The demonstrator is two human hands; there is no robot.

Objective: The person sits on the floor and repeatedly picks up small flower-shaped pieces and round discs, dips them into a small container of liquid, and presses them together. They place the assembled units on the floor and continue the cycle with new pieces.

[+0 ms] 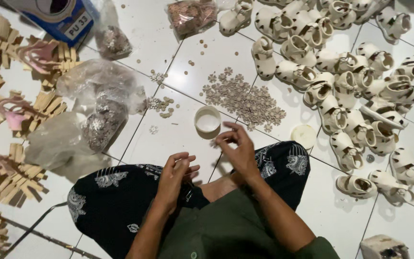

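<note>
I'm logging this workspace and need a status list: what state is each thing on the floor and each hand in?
Left hand: fingers curled, over the lap.
Right hand: raised, fingertips pinched; what it holds is too small to tell.
White cup: upright, open.
Round lid: lying flat.
Flower pieces: loose pile.
Small sandals: heaped.
Plastic bags: crumpled, partly filled.

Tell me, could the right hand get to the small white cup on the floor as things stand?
Probably yes: the right hand is raised just short of the white cup, and only bare tile lies between them.

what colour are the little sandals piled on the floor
Cream white with dark cut-out spots; the sandals show best in the head view, upper right.
</note>
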